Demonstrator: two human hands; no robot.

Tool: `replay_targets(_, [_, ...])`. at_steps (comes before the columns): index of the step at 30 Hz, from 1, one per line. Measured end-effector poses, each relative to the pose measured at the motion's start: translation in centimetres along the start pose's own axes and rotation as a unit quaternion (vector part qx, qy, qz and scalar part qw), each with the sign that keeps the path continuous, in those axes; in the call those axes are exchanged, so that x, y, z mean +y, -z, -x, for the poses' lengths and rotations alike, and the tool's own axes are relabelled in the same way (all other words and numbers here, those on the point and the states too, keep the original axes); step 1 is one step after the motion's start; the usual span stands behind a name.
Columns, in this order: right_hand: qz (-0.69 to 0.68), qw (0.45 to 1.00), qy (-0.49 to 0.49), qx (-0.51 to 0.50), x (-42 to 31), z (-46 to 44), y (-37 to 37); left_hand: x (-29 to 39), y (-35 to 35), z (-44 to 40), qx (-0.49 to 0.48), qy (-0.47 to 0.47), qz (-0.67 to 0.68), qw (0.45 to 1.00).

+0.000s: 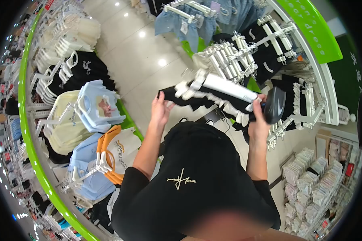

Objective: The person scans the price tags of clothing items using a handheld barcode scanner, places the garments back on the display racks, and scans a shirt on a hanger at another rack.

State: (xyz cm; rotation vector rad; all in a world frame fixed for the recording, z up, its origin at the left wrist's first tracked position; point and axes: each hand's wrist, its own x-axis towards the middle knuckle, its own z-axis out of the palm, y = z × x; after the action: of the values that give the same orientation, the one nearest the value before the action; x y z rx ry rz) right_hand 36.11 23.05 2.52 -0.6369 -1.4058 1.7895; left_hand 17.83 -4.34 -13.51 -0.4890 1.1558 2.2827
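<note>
My left hand (161,110) is at the end of a black garment (197,100) with a ruffled white edge, its fingertips pinching the dark cloth. The garment stretches across to my right hand (259,120). That hand is closed around a long white tool (229,87) with a glossy dark, rounded head (275,105); its exact kind is not clear. White clip-like pieces (185,89), blurred, lie along the garment's upper edge. Part of the cloth by my right hand is hidden behind the tool.
On the left, a rack holds T-shirts on white hangers (102,106) along a green rail (26,132). Denim clothes (217,20) and white clip hangers (233,56) hang ahead. Small packed goods (309,188) fill a shelf at right. A thin cord (226,125) lies near my feet.
</note>
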Motion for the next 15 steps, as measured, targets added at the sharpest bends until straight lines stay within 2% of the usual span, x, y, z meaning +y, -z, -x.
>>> replay_targets(1, [0.036,0.997,0.029,-0.056,0.4,1.2,0.0,-1.1,0.8,-0.9,0.023,0.036,0.037,0.998])
replay_targets(2, [0.101,0.987,0.037,-0.12,0.1,2.5,-0.5,-3.0,3.4,-3.0,-0.108,0.029,0.068,0.991])
replay_targets(3, [0.072,0.974,0.027,-0.212,-0.4,3.4,-1.6,-4.4,5.5,-4.3,-0.237,0.024,0.097,0.966])
replay_targets(5, [0.089,0.922,0.079,-0.368,-0.5,4.5,-2.6,-1.9,-1.5,2.1,-0.149,0.052,0.192,0.969])
replay_targets(7, [0.122,0.893,0.138,-0.411,-0.6,6.1,-4.0,-1.2,-3.9,3.5,-0.15,0.07,0.229,0.959])
replay_targets(8, [0.102,0.889,0.133,-0.426,-1.1,6.7,-4.8,-0.9,-4.3,3.7,-0.16,0.074,0.235,0.956])
replay_targets(9, [0.104,0.867,0.206,-0.441,-1.0,6.7,-5.6,-0.8,-4.5,3.2,-0.171,0.078,0.241,0.952])
replay_targets(11, [0.12,0.85,0.22,-0.463,-1.2,6.7,-5.9,-0.5,-4.8,2.1,-0.189,0.082,0.244,0.948])
replay_targets(15, [0.126,0.854,0.235,-0.447,-1.1,6.8,-6.0,0.2,-4.7,0.6,-0.208,0.093,0.239,0.944])
